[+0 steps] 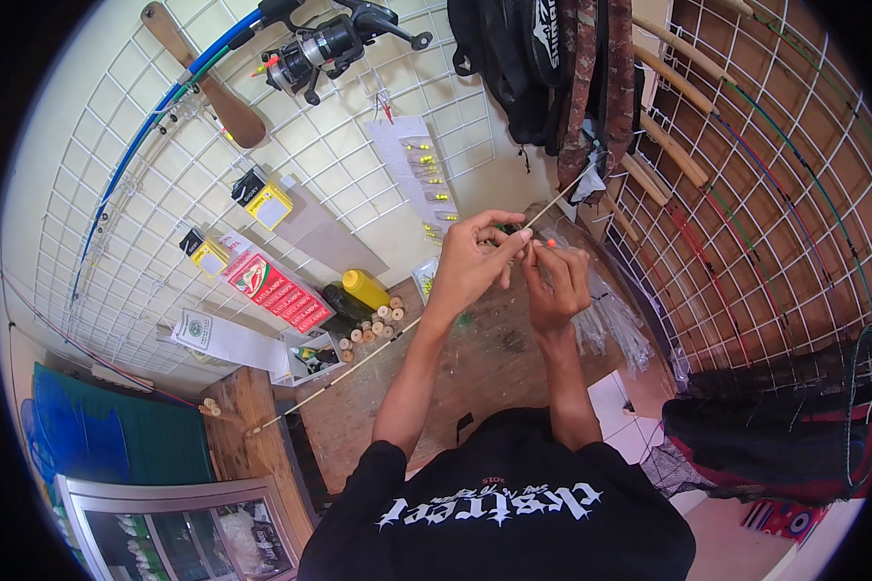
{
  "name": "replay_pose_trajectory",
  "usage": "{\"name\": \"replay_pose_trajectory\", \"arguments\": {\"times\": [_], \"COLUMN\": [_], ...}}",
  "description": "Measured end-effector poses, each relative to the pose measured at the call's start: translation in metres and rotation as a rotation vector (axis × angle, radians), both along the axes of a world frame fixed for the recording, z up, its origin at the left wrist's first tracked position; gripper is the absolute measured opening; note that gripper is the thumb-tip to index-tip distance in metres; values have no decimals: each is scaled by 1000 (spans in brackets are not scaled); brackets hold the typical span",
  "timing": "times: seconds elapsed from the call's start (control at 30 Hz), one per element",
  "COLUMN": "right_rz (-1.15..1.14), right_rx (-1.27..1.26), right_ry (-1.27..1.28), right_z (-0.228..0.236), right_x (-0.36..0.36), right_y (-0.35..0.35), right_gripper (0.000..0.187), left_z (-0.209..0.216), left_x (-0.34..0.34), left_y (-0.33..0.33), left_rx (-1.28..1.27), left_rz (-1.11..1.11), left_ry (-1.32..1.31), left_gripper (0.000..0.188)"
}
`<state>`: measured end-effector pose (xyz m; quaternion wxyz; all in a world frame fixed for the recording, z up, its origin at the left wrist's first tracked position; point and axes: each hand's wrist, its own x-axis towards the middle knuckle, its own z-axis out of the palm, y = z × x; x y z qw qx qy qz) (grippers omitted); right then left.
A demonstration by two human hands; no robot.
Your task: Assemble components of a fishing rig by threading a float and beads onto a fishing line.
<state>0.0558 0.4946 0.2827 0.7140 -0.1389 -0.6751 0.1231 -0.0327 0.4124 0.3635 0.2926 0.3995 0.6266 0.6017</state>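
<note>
A thin pale fishing rod (347, 374) with dark bands slants from the wooden ledge at lower left up to the far right. It passes behind my left forearm. My left hand (477, 263) is closed on the rod's upper part, thumb and fingers pinching it. Close beside, my right hand (558, 283) has its fingers curled and pinched near the rod. A small orange tip (550, 242) shows at those fingers; what exactly they hold is too small to make out. Both hands are above the brown wooden tabletop (475, 363).
Corks (370, 331), a yellow bottle (365, 289) and a small white box (312, 360) stand at the table's left. Clear plastic packets (610, 324) lie at right. White wire racks hold a fishing reel (325, 44), packaged tackle (426, 179) and rods (683, 160). A glass display case (179, 528) sits lower left.
</note>
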Motion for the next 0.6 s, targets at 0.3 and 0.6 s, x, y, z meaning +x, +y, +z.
{"name": "replay_pose_trajectory", "arguments": {"times": [0.3,0.6], "right_rz": [-3,-9], "right_rx": [17,31], "right_ry": [26,22], "right_z": [-3,-4], "right_x": [-1,1], "right_y": [1,3], "right_gripper": [29,29], "left_z": [-6,1], "left_x": [-7,-16], "left_y": [6,8], "left_rx": [7,-65], "left_rz": [-22,-174], "left_ry": [-42,-144], "left_gripper": [28,22]}}
